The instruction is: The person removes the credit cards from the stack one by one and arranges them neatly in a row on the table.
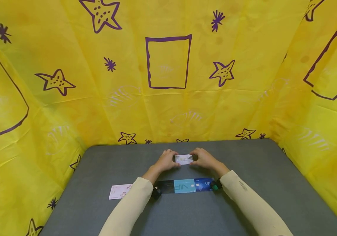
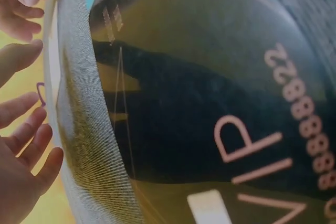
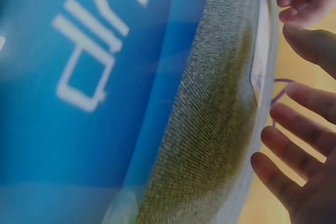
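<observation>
A whitish card (image 1: 183,159) with gold print and a dark picture at its right end lies flat on the grey table, between both hands. My left hand (image 1: 166,160) rests at the card's left end, thumb by the near corner and fingers by the far one. At the opposite end, my right hand (image 1: 205,158) frames it the same way. In the left wrist view the left hand (image 2: 23,156) has its fingers spread and nearly straight. The right wrist view shows the right hand (image 3: 307,145) likewise spread, beside the card's edge (image 3: 260,51).
Nearer me, a black VIP card (image 1: 166,187), a teal VIP card (image 1: 185,186) and a blue VIP card (image 1: 203,185) lie side by side under the wrists. A pink-white card (image 1: 118,191), partly behind the left sleeve, lies at left. Yellow patterned cloth (image 1: 168,111) surrounds the table.
</observation>
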`<state>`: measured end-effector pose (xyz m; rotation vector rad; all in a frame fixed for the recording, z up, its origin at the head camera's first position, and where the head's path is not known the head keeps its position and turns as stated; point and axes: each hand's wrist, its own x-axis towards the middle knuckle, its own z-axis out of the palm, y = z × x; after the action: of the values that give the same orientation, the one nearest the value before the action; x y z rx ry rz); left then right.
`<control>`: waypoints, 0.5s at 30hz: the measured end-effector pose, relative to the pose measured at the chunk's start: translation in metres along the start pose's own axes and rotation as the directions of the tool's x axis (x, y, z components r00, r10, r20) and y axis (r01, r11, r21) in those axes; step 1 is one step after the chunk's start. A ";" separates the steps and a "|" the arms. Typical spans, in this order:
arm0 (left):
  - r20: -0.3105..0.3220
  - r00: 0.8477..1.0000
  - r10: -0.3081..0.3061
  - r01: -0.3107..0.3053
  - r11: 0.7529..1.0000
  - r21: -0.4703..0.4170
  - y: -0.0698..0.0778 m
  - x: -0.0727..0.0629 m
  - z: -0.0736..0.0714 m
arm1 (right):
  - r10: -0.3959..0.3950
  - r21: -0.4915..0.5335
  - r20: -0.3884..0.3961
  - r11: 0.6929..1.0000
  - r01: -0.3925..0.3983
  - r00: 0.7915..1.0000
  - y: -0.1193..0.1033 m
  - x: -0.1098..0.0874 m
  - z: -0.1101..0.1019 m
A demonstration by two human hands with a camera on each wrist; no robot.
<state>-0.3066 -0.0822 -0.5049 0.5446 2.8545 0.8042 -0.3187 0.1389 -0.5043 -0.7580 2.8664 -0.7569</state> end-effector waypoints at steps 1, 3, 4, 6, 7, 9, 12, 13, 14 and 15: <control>0.002 1.000 -0.004 0.004 1.000 0.005 0.000 0.001 0.001 | 0.003 -0.006 0.003 1.000 -0.003 1.000 0.000 0.001 0.001; 0.005 1.000 -0.018 0.017 1.000 0.005 -0.001 0.002 0.002 | 0.003 -0.020 0.013 1.000 -0.003 1.000 -0.001 0.004 0.003; 0.006 1.000 -0.026 0.025 1.000 0.007 -0.002 0.003 0.003 | 0.001 -0.031 0.019 1.000 0.000 1.000 -0.001 0.006 0.003; 0.012 0.999 -0.043 0.043 0.999 0.010 -0.003 0.004 0.004 | 0.003 -0.051 0.040 0.999 0.000 0.999 -0.003 0.008 0.004; 0.012 0.999 -0.048 0.047 0.999 0.013 -0.003 0.004 0.004 | 0.004 -0.059 0.050 0.998 -0.001 0.999 -0.004 0.010 0.004; 0.011 0.998 -0.054 0.054 0.998 0.016 -0.003 0.006 0.005 | 0.004 -0.075 0.065 0.997 0.001 0.998 -0.006 0.013 0.003; 0.008 0.999 -0.054 0.053 0.998 0.032 -0.002 0.008 0.005 | 0.017 -0.091 0.082 0.996 -0.010 0.997 -0.009 0.017 0.002; 0.007 0.999 -0.053 0.052 0.998 0.039 -0.001 0.009 0.005 | 0.018 -0.098 0.082 0.995 -0.010 0.996 -0.009 0.018 0.002; 0.008 0.998 -0.055 0.054 0.997 0.047 -0.001 0.009 0.006 | 0.025 -0.105 0.086 0.994 -0.016 0.996 -0.009 0.019 0.001; 0.011 0.998 -0.057 0.056 0.997 0.054 -0.001 0.010 0.006 | 0.029 -0.114 0.089 0.993 -0.019 0.996 -0.009 0.020 0.001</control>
<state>-0.3145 -0.0764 -0.5108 0.4707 2.8735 0.7143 -0.3317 0.1225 -0.5004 -0.7479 2.8507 -0.5468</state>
